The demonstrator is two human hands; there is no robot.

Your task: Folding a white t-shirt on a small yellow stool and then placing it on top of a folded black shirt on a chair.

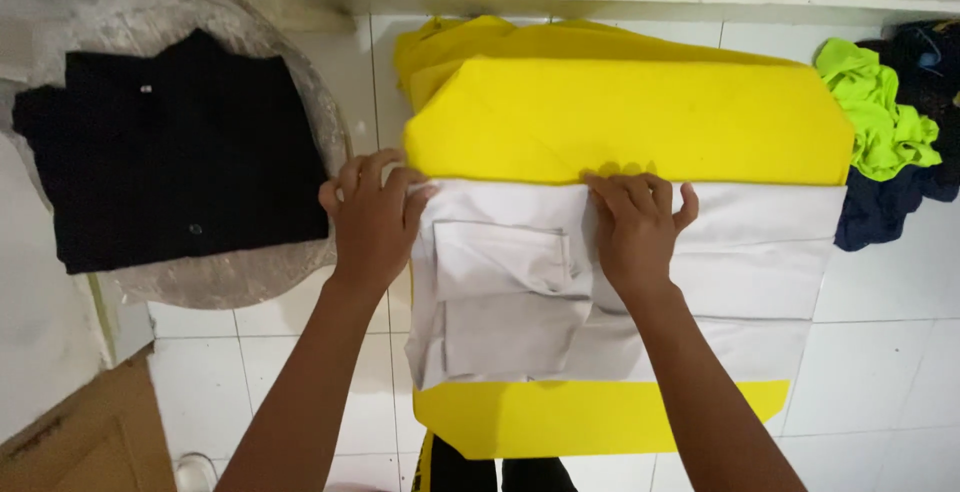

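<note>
Both hands flat, fingers spread: left hand [372,220], right hand [634,228] pressing white garment [700,282] beneath.

Two bare forearms are seen entering from the bottom edge, both uncovered up to the frame edge. No sleeves, cuffs or gloves are worn on the visible parts. The left hand [372,214] and the right hand [636,227] are bare; no rings, bracelets or watch are seen on fingers or wrists. Fingernails are short and unpainted as far as can be told. A strip of dark clothing with a thin yellow line is glimpsed at the bottom centre between the arms; its kind cannot be told.
</note>
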